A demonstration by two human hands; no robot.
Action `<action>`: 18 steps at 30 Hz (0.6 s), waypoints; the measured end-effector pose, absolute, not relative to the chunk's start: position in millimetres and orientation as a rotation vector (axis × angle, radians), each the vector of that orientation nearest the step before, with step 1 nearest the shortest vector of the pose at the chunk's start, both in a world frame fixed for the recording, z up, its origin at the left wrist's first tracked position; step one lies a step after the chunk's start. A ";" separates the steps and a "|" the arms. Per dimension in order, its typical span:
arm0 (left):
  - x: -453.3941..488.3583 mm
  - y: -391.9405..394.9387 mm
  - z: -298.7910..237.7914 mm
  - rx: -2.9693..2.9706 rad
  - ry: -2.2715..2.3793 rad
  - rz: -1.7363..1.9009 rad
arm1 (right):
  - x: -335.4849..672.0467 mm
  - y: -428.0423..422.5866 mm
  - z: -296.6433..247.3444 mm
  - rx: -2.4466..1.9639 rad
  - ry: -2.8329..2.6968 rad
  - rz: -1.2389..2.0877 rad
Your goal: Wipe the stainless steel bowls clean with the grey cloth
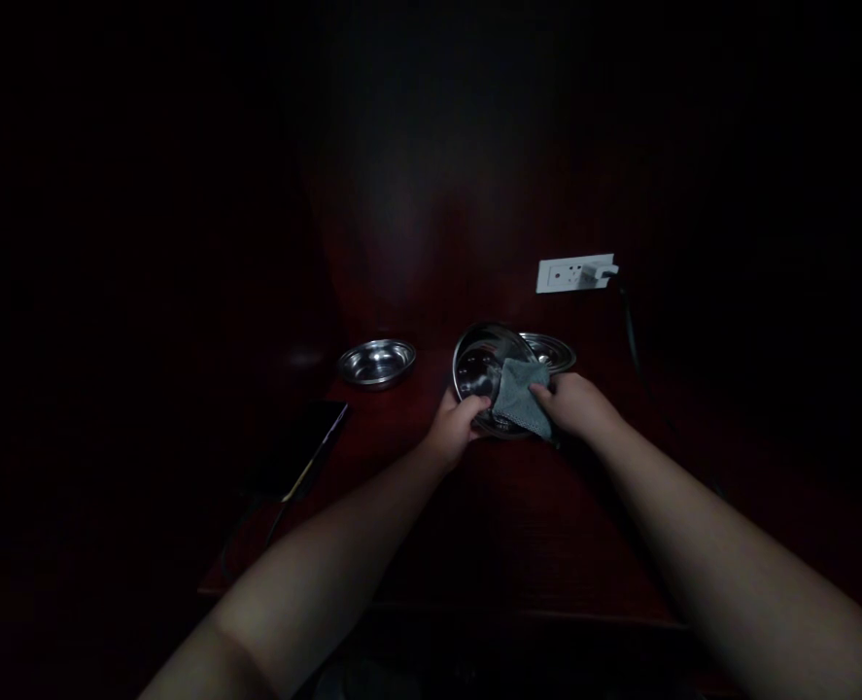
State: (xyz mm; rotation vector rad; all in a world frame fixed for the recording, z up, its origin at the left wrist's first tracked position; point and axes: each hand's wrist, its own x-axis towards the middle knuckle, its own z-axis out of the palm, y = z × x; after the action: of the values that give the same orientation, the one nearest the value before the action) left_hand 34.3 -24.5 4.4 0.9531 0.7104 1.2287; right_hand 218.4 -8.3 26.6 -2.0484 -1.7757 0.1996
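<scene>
A shiny metal bowl (478, 369) is tilted up above the table, its hollow side turned toward me. My left hand (457, 425) grips its lower left rim, thumb over the inside edge. On the right side of the bowl, my right hand (576, 403) holds a grey-green cloth (522, 397) against the rim and inner wall. The thumb lies over the cloth; the other fingers of that hand are mostly hidden behind it. Partly covered by the held bowl, another metal dish (556, 350) rests behind it.
A second metal bowl (377, 362) stands on the dark red table (518, 544) at the back left. Nearer me on the left lies a dark flat device (306, 447) with a cable. A plug with a cord sits in the white wall socket (566, 274). Surroundings are very dark.
</scene>
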 end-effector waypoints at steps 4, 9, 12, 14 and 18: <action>34.6 -25.1 6.4 0.913 0.731 1.214 | 216.6 -6.5 26.2 -1.985 -1.778 0.281; 32.8 -23.2 7.6 0.885 0.706 1.188 | 212.9 -5.9 22.2 -1.894 -1.707 0.398; 31.4 -22.4 9.1 0.866 0.706 1.192 | 209.2 -5.4 16.0 -1.739 -1.539 0.650; 31.0 -22.2 9.7 0.862 0.697 1.183 | 205.9 -5.3 11.9 -1.631 -1.385 0.834; 31.7 -23.3 8.6 0.873 0.687 1.174 | 198.9 -7.2 7.5 -1.334 -1.189 1.020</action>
State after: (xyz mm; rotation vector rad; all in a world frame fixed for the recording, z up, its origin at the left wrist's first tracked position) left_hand 31.7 -23.3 8.6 0.8733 0.6870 1.1745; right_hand 198.9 -7.2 7.5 -1.3340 -1.1893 1.0204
